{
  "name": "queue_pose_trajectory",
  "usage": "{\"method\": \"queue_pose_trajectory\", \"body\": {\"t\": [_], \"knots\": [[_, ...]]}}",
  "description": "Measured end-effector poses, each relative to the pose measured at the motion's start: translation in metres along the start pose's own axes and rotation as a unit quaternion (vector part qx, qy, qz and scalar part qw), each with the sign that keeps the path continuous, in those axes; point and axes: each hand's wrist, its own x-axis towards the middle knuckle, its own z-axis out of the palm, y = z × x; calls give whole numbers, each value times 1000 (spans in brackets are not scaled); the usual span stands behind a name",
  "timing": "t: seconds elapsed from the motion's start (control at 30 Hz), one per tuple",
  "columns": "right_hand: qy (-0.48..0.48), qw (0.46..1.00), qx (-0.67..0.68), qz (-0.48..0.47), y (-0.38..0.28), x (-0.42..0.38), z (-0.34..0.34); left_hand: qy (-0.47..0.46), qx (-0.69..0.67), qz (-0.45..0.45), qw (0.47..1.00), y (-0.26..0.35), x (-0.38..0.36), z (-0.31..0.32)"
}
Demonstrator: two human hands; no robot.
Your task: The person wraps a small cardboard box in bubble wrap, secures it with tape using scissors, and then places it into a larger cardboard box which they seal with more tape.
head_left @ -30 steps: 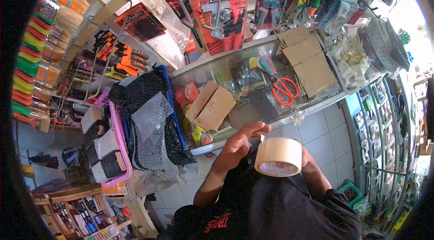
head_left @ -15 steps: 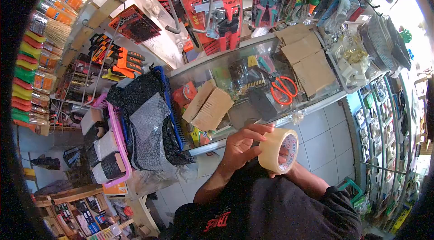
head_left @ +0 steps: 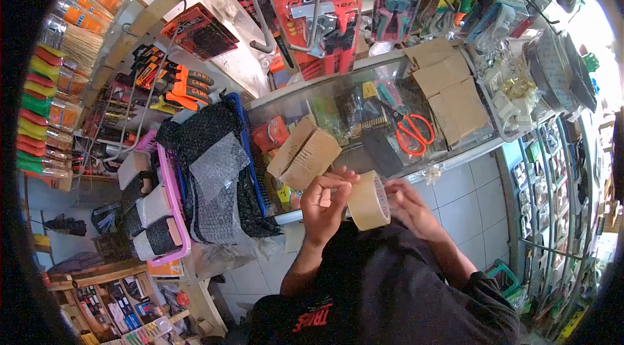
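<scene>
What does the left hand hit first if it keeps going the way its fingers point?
The tape roll: the left hand has its fingers curled toward the roll's near side and already seems to touch it. Depth is hard to judge here.

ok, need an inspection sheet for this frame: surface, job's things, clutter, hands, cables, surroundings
Surface: glass counter, goods visible under the glass.
Job's things: tape roll held in front of the chest, below the counter edge.
Clutter: open carton, orange scissors and flat cardboard on the counter; bubble wrap and black mesh in a basket to the left.
Hands: left hand grips the roll's left side, fingers curled at its rim; right hand is on the roll's right side.
Cables: nothing seen.
Surroundings: red carded tools hanging above, brushes at far left, tiled floor, shelves on the right.
</scene>
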Motion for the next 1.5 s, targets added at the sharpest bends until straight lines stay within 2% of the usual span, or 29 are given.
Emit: {"method": "queue_pose_trajectory", "body": {"t": [0.07,0.1,0.2,0.23,0.33,0.37,0.47,0.57,0.67,0.77,0.87,0.97,1.07,1.13,1.27,1.33,1.43,1.5], "knots": [[82,978,-164,-97,-7,-2,-12,-11,60,-6,998,-4,0,-3],[98,967,-200,-125,-13,-7,-6,-25,89,-13,996,-5,-1,-4],[-68,911,-379,-147,-38,-19,4,-57,148,-46,986,-14,-9,-3],[-25,898,-420,-129,-40,-24,22,-68,146,-59,985,-19,-11,-2],[-36,895,-444,-39,-32,-26,35,-99,148,-66,982,-31,-18,-5],[-34,896,-435,-88,-26,-25,37,-102,153,-67,981,-31,-20,-6],[-29,914,-402,-52,-17,-29,37,-108,177,-89,974,-26,-24,-9],[-12,944,-327,37,-20,-35,46,-104,176,-132,970,-23,-30,-9],[-9,942,-329,61,-9,-41,41,-103,161,-154,969,-30,-39,-9],[3,928,-351,126,-17,-47,45,-101,141,-170,970,-30,-42,-8],[-5,913,-387,129,-14,-51,43,-96,136,-186,968,-25,-45,-4],[-36,942,-318,98,-26,-51,46,-118,132,-184,967,-21,-44,-3],[-195,877,-438,43,-57,-34,14,-156,123,-166,966,-12,-38,-4],[-161,847,-506,-3,-83,-22,-2,-178,120,-158,964,-5,-35,-3],[132,780,-588,-166,-115,34,-31,-210,110,-152,960,7,-32,5],[185,735,-621,-203,-117,57,-40,-218,104,-152,958,12,-32,9],[133,650,-710,-238,-90,96,-89,-225,101,-148,958,13,-34,10],[137,614,-737,-247,-83,107,-86,-224,90,-144,960,14,-35,9]]}}
